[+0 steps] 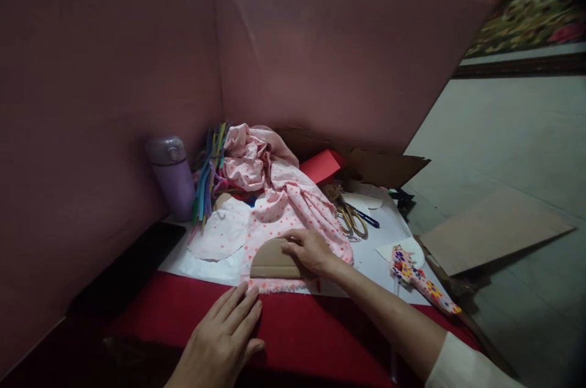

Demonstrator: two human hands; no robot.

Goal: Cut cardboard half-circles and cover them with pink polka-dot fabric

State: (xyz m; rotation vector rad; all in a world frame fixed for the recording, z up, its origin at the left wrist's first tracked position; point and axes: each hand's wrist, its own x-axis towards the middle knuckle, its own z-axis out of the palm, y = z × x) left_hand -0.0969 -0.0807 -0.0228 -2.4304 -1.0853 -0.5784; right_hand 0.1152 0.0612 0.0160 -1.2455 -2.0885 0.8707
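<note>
A brown cardboard half-circle (274, 258) lies with its straight edge toward me on pink dotted fabric (297, 202). My right hand (314, 252) is closed on the cardboard's right side, its thumb and index finger over the curved edge. My left hand (224, 330) is open, palm down on the red cloth (315, 333). Its fingertips touch the frayed near edge of the fabric, just below the cardboard's left corner. Left of the cardboard rests a rounded piece covered in pale dotted fabric (222, 228). The fabric bunches up behind.
At the left stand a purple bottle (174, 183) and colored pipe cleaners (209, 174). Gold-handled scissors (352, 220), a blue pen-like tool (366, 217) and a flowered glue gun (421, 278) lie right on white paper (370, 260). Red card (320, 166) sits behind; pink panels (320, 58) enclose the back.
</note>
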